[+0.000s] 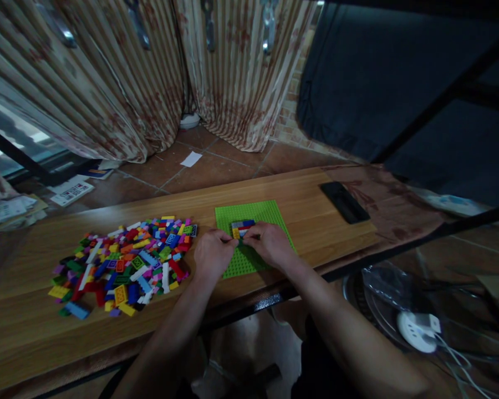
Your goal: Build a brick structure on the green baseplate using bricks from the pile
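A green baseplate (261, 215) lies on the wooden table (307, 199). A small stack of coloured bricks (243, 226) stands on its middle. My left hand (212, 254) and my right hand (268, 243) rest on the plate side by side, fingers curled and pinched at the near edge of that stack. What the fingertips grip is too small to make out. A wide pile of loose coloured bricks (125, 263) lies just left of my left hand.
A black phone (343, 201) lies on the table to the right of the plate. Striped curtains (120, 72) hang behind the table above a tiled floor with papers (71, 192). A fan and a white plug (418, 329) sit below right.
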The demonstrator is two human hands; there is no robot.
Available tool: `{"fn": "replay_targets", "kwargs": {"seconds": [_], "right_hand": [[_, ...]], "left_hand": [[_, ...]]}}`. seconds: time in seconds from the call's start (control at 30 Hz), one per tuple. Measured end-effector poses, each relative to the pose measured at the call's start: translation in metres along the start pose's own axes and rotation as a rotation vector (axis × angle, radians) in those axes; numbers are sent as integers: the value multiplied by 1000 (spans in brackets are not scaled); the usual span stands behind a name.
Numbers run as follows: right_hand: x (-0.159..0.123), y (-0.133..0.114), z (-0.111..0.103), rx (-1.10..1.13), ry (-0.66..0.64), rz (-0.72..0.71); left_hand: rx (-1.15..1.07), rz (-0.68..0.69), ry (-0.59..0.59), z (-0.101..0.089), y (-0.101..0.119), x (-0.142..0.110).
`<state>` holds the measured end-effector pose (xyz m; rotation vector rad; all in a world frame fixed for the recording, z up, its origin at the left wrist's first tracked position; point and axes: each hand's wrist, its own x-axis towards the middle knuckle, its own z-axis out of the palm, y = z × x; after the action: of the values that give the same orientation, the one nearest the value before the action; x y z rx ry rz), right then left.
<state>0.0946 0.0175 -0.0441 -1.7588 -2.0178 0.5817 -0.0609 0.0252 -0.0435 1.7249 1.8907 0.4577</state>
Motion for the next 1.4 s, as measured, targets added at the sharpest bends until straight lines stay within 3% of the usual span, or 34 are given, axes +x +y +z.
{"fn": "replay_targets", "kwargs": {"seconds": [0.17, 0.37, 0.53, 0.73, 0.9, 0.97, 1.07, 1.17, 1.27, 1.4], "right_hand": [[1, -3, -1, -61, -42, -10], [5, 2, 1, -38, -47, -36], [1, 2, 4, -23, 12, -49], [1, 12, 8, 148, 123, -104], [10, 30, -6, 364, 363, 5], [12, 35, -11, 377, 418, 52], [12, 37, -12, 349, 406, 46], [11, 36, -11, 345, 389, 25], [11, 34, -11, 350, 387, 30], [10, 32, -11, 358, 367, 32]], "left_hand": [[47, -38, -71, -5, 2, 5], [63, 17, -132, -6, 1, 16], [64, 64, -126, -10, 3, 13], [135, 83, -68, -9, 5, 0], [115, 111, -60, -10, 1, -7], [114, 180, 13, -8, 2, -14], [184, 394, 126, 4, 7, -30], [313, 560, 139, 21, 12, -46], [400, 597, 138, 35, 15, -55], [435, 590, 123, 39, 15, -54]]}}
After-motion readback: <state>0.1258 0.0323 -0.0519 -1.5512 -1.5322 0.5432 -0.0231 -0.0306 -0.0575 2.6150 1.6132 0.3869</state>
